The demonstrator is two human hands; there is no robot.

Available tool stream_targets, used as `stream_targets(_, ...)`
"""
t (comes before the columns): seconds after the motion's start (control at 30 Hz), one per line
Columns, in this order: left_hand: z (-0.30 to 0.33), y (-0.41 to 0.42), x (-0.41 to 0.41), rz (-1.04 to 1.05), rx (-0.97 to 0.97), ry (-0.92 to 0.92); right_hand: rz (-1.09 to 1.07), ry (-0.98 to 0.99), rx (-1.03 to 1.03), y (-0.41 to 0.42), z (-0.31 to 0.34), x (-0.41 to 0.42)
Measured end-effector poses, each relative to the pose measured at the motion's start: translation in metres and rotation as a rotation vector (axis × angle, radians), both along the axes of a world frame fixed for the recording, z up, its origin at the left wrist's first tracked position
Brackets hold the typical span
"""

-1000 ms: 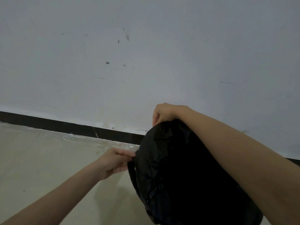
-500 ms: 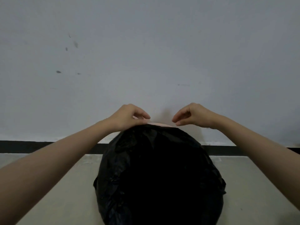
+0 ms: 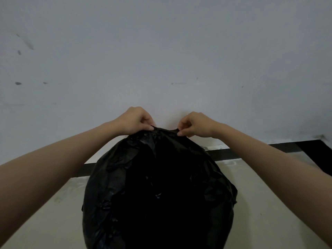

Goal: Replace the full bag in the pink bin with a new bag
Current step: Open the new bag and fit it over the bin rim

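Note:
A black plastic bag [image 3: 159, 191] fills the lower middle of the head view, spread wide over a round shape beneath it. The pink bin itself is hidden under the bag. My left hand [image 3: 134, 121] pinches the bag's far edge between thumb and fingers. My right hand [image 3: 194, 124] pinches the same far edge a short way to the right. Both hands are at the bag's top, close to the wall, with both forearms reaching over the bag's sides.
A pale grey wall [image 3: 161, 60] with a few dark marks stands right behind the bag. A black skirting strip [image 3: 251, 150] runs along its base. Beige floor [image 3: 269, 194] lies on both sides of the bag.
My hands went from the bag's left side to its far edge and now pinch the plastic there. The view has turned to face the wall squarely and tilted slightly.

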State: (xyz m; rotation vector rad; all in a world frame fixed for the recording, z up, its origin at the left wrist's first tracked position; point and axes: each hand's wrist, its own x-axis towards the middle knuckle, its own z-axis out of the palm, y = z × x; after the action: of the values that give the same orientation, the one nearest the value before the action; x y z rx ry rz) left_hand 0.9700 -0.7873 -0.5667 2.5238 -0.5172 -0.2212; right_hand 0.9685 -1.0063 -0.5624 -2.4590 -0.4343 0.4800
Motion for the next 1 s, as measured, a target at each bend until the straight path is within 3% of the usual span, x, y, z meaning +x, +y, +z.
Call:
stream_targets(0.13, -0.009, -0.003, 0.01, 0.03, 0.063, 0.038, -0.111, 0.195, 0.084, 0.001, -0.015, 0.008)
stream_targets(0.23, -0.016, -0.007, 0.015, 0.014, 0.144, 0.074, -0.108, 0.221, -0.093, 0.006, -0.023, 0.008)
stream_targets(0.3, -0.009, -0.004, 0.012, 0.004, 0.133, 0.051, -0.069, 0.137, -0.179, 0.008, -0.02, 0.008)
stream_targets(0.4, 0.012, 0.013, -0.007, -0.008, 0.032, -0.066, -0.041, 0.05, 0.014, 0.001, 0.002, -0.003)
stream_targets(0.47, 0.025, 0.03, -0.037, -0.03, -0.022, -0.184, 0.037, -0.149, 0.006, -0.011, 0.022, -0.024)
stream_targets(0.7, -0.006, 0.083, -0.178, -0.495, 0.176, -0.478, 0.408, -0.625, -0.207, -0.066, 0.017, -0.153)
stream_targets(0.77, -0.024, 0.094, -0.201, -0.609, 0.318, -0.501, 0.538, -0.653, -0.322, -0.075, 0.003, -0.181)
stream_targets(0.87, -0.041, 0.116, -0.213, -0.591, 0.44, -0.422, 0.611, -0.633, -0.485, -0.091, -0.016, -0.202)
stream_targets(1.0, -0.028, 0.125, -0.211, -0.49, 0.364, -0.418, 0.505, -0.629, -0.466, -0.096, -0.011, -0.21)
